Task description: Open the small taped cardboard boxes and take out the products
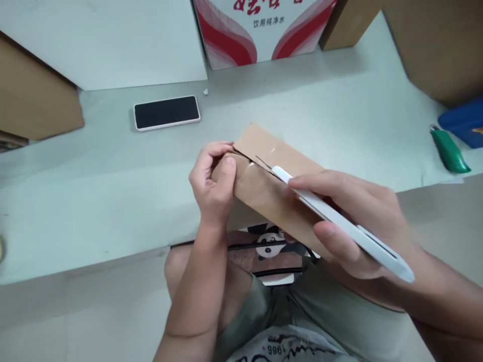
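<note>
A brown cardboard box [277, 193] is held tilted over the table's front edge, with a seam running along its upper side. My left hand [215, 178] is closed round the box's left end, thumb on the near face. In my right hand [362, 221] is a white utility knife [335, 218], gripped between thumb and fingers. Its thin blade points to the upper left and lies along the seam; whether the tip is inside the gap I cannot tell. The rear fingers of the right hand are partly hidden behind the knife and box.
A black-screened phone [167, 112] lies on the pale green table [113, 201]. Behind stand a white box [143, 45], a red-and-white carton [264, 37] and brown cardboard boxes [350, 22]. At right are a green-handled tool [449, 149] and a blue object [464, 119].
</note>
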Demonstrator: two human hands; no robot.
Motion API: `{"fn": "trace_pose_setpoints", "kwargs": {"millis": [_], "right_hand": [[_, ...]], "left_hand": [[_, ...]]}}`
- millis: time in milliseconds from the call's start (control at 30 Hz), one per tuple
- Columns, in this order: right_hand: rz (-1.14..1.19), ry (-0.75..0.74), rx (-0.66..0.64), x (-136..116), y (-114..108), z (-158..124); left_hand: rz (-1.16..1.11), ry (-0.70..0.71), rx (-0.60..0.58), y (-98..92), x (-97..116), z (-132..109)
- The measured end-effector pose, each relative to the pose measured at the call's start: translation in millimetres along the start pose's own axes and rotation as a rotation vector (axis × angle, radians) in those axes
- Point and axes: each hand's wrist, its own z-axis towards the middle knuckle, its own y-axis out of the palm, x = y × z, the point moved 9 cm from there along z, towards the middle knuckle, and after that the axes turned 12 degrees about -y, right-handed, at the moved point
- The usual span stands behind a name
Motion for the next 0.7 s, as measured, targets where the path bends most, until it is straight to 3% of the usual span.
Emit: {"fn": "trace_pose_setpoints", "kwargs": {"millis": [233,700], "right_hand": [[-0.018,-0.028,-0.065,5.5,8.7,-3.8],[-0.125,-0.128,0.124,1.0,0.9,-18.1]], "left_hand": [[-0.031,-0.047,-0.034,1.8,-1.5,-2.2],[-0.038,-0.083,-0.054,3.3,-4.1,-2.7]]}}
